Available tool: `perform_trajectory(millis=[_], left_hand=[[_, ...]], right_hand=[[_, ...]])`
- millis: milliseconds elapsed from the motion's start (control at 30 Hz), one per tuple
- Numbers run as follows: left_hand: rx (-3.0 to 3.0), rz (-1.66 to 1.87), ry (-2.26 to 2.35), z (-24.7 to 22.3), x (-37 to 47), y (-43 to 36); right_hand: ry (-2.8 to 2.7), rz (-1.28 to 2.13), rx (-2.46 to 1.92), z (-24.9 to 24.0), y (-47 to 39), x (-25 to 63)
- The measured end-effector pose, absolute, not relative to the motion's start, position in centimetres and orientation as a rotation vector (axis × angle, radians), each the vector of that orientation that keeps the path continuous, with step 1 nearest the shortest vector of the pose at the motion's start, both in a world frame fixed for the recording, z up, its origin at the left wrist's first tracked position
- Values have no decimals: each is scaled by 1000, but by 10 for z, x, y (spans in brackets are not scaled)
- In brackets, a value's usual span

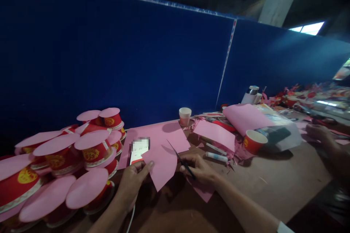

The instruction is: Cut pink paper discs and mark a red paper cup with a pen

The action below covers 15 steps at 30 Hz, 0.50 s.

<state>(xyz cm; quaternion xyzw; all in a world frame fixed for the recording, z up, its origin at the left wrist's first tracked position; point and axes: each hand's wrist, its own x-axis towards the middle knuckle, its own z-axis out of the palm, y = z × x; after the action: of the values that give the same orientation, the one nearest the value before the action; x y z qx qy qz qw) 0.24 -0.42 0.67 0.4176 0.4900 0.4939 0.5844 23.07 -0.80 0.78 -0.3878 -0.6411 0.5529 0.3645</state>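
Note:
My left hand point(135, 180) pinches the left edge of a pink paper sheet point(162, 167) between thumb and fingers. The sheet has a curved right edge and a pointed lower corner. In my right hand point(201, 169) is a pair of dark scissors point(187, 168), its blade reaching up and left along the curved edge. Below that hand hangs or lies another pink paper piece point(203, 191); whether it is joined to the sheet I cannot tell. Just behind my left hand a lit phone point(140, 149) lies on a large pink sheet point(166, 133), partly covered by the held paper.
Red paper cups with pink paper discs point(91, 140) are stacked at left. A pale cup point(185, 115), a red cup point(255, 141), a white marker point(216, 157) and pink scraps lie beyond my hands. Another person's hand point(318, 134) is at right. A blue partition point(123, 51) stands behind.

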Motion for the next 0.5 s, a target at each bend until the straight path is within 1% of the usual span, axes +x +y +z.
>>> perform_trajectory(millis=[133,500], left_hand=[[971,1159,1152,7,2,-4],[1002,1205,1212,8,3,-4]], right_hand=[[-1689,1337,-988,12,-9,230],[-1739,1321,-967,14,-6,231]])
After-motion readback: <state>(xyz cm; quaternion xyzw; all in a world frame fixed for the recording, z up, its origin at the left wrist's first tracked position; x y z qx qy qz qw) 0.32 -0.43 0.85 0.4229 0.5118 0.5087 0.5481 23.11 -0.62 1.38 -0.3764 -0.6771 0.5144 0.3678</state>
